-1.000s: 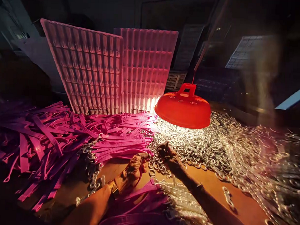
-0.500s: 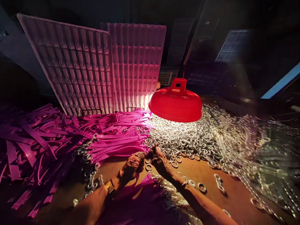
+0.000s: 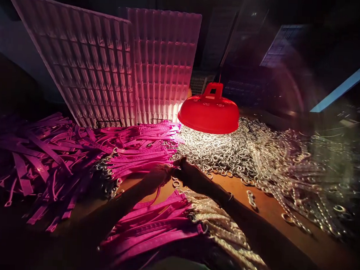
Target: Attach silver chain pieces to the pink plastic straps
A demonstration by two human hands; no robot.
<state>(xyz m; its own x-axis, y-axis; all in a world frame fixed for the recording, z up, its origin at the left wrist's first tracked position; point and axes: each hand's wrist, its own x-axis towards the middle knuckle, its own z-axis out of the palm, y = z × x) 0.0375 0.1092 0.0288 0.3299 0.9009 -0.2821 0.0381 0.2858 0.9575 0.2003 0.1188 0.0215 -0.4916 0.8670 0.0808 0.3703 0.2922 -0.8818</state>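
My left hand (image 3: 159,175) is closed in a pinch, and a narrow pink strap (image 3: 158,194) hangs down from it. Against its fingertips my right hand (image 3: 192,176) is closed as well; both are in deep shadow, so what the right fingers grip is hidden. Just below them lies a loose metal ring (image 3: 176,184). Closer to me rests a fan of pink straps (image 3: 162,225) joined by rings to pale metal chains (image 3: 232,235). Beyond the left hand is another bundle of pink straps (image 3: 140,161) with rings at its end.
A red lamp shade (image 3: 208,114) hangs low over a heap of metal rings (image 3: 217,152). Loose chains (image 3: 284,182) spread to the right. Pink straps (image 3: 37,157) are piled at left. Two ribbed plastic trays (image 3: 90,65) stand upright behind. A short chain piece (image 3: 250,199) lies on the brown tabletop (image 3: 272,205).
The view has shifted so the scene sits higher. My hands stay together but have fallen into shadow, while the near straps and chains are now brightly lit.
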